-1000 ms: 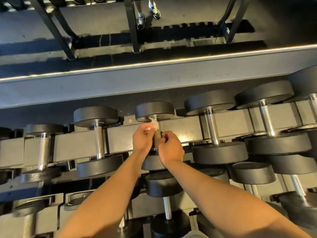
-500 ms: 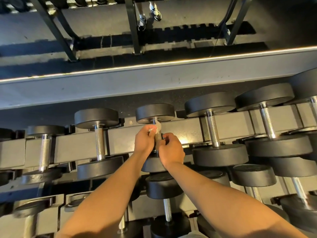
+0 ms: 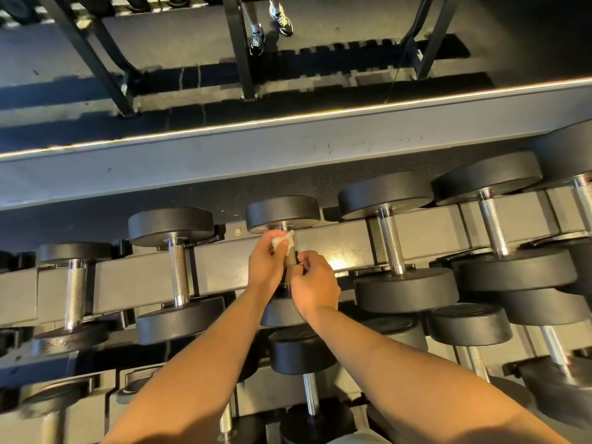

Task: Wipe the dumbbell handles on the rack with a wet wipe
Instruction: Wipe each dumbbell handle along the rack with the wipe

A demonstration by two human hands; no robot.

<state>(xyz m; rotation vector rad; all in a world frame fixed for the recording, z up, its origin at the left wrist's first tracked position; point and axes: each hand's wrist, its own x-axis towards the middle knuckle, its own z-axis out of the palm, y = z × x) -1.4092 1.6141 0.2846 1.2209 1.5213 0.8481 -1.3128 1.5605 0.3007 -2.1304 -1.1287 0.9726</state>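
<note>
The right hand [image 3: 315, 283] pinches the near part of the middle dumbbell's handle [image 3: 291, 259] on the rack's top tier. The left hand [image 3: 267, 262] grips the wet wipe [image 3: 283, 242] round its far end, barely shifted since a second ago, so this handle is probably unfinished.

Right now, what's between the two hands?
In the head view, a stretch of the dumbbell handle shows between the left hand, which holds the wet wipe, and the right hand.

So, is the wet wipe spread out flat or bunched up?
Bunched up: the wet wipe is a small crumpled wad pinched in the left hand.
</note>
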